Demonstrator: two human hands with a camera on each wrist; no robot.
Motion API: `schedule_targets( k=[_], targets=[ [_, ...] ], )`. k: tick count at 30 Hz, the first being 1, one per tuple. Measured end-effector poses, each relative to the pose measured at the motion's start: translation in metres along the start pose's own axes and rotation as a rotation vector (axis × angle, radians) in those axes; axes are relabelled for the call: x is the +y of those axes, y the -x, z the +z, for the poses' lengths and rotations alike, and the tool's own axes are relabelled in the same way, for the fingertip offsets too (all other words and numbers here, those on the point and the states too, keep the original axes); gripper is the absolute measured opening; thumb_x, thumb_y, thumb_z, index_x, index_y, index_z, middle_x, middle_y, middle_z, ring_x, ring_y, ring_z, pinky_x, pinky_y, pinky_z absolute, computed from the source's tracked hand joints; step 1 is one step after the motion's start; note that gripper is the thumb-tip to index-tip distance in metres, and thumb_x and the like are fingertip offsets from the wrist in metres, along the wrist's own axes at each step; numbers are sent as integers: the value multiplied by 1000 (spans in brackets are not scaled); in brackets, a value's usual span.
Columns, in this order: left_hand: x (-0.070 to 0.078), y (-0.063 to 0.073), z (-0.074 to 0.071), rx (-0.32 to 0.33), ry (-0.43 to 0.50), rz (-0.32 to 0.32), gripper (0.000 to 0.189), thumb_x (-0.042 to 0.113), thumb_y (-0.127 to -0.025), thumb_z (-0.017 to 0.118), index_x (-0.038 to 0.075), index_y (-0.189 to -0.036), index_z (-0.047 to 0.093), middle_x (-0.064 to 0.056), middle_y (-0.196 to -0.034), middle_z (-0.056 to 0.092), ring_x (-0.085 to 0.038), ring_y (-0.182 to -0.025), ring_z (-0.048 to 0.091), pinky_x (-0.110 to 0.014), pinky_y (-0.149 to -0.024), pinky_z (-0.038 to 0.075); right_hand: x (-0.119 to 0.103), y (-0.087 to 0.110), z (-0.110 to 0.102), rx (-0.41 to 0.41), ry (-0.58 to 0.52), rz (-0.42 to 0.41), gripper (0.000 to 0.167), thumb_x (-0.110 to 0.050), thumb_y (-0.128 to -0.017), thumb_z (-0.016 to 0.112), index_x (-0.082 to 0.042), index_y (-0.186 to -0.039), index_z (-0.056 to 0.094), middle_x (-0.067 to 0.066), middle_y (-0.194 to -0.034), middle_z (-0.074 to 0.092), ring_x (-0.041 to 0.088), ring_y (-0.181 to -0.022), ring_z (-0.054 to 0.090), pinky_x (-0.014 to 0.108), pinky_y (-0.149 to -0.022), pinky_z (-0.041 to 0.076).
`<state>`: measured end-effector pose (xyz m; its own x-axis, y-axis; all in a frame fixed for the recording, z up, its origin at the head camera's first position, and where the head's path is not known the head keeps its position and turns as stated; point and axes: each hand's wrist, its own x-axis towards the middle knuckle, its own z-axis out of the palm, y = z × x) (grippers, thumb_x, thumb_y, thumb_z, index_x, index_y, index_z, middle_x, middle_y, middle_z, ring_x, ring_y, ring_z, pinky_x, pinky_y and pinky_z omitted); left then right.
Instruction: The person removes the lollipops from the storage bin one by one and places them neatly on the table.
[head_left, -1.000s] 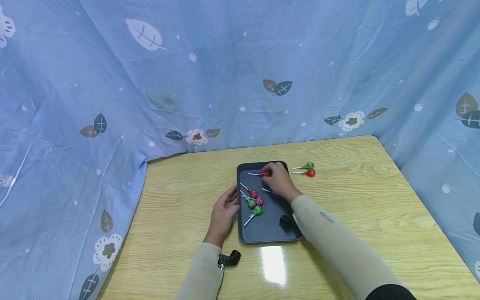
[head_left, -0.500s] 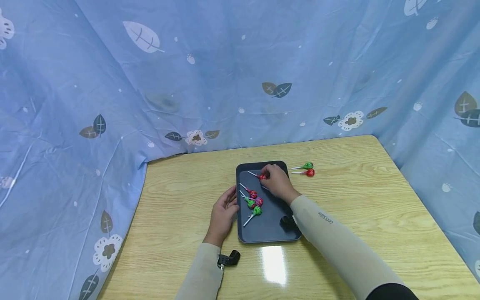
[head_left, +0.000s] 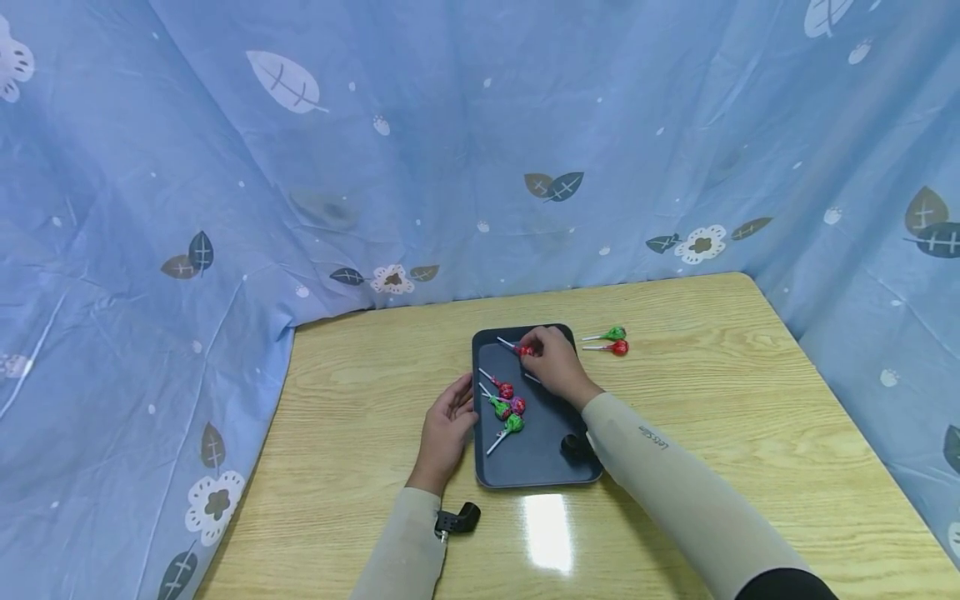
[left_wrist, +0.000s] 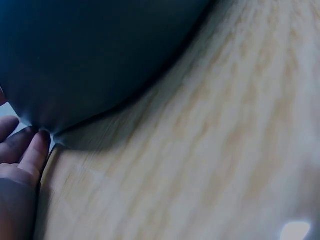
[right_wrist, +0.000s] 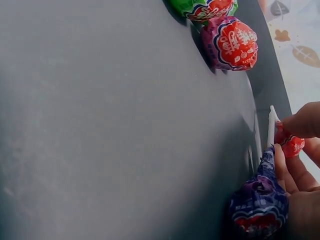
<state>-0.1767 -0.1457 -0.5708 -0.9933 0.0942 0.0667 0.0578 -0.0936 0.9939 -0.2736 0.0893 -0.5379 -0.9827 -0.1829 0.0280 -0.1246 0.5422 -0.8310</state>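
Note:
A dark grey tray (head_left: 540, 462) lies on the table. At its far end my right hand (head_left: 558, 364) pinches a red-wrapped lollipop (head_left: 526, 351) by its head, the white stick pointing left. The right wrist view shows thumb and fingers around that red lollipop (right_wrist: 293, 146). Close under the hand is a dark purple lollipop (right_wrist: 260, 207); the head view shows only its stick. Along the tray's left side lie a red lollipop (head_left: 506, 389), a pink-purple one (head_left: 518, 405) and two green ones (head_left: 514, 423). My left hand (head_left: 444, 429) touches the tray's left edge with relaxed fingers.
On the wooden table (head_left: 360, 417), right of the tray, lie a green lollipop (head_left: 617, 333) and a red lollipop (head_left: 619, 347), side by side. A blue patterned curtain (head_left: 450, 150) hangs behind the table and along its sides.
My right hand has shifted slightly left with the red lollipop, whose stick has turned from nearly level to slanting up-left. My left hand and the tray have stayed put.

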Motion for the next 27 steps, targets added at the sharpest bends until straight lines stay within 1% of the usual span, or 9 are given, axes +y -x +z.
schedule_targets(
  k=[4,10,17,21,27],
  targets=[
    [0,1,0,1,7,3,65,-16,-96,54,-6,-160,47,-26,-158,52,-36,-147,50,-36,-116,49,-2,1,-1,4,-37,-4,17,-4,-100,72,-4,-118,71,14,-115,59,30,-101,58,44,-86,55],
    [-1,1,1,10,-10,11,64,-15,-96,54,-7,-159,47,-26,-158,52,-37,-147,51,-34,-116,49,-7,4,-1,-2,-112,-1,17,-4,-102,72,-3,-119,71,16,-123,62,30,-102,63,45,-86,58],
    [2,1,2,5,-11,12,63,-16,-96,54,-6,-159,49,-25,-157,53,-36,-146,51,-36,-116,49,-14,5,-2,-5,-198,16,17,-4,-103,73,-4,-120,70,15,-124,62,27,-91,67,40,-76,62],
    [3,2,2,4,-7,11,64,-16,-96,54,-7,-159,48,-26,-157,53,-37,-146,51,-37,-116,49,-14,3,-4,10,-185,-1,18,-2,-101,74,-3,-119,72,16,-122,60,26,-90,66,39,-76,61],
    [3,2,1,7,-10,7,64,-15,-96,54,-7,-159,48,-26,-158,52,-36,-147,51,-37,-116,49,-13,0,-11,31,-158,-35,16,-4,-102,74,-5,-118,76,14,-117,63,29,-97,59,41,-82,55]
  ],
)
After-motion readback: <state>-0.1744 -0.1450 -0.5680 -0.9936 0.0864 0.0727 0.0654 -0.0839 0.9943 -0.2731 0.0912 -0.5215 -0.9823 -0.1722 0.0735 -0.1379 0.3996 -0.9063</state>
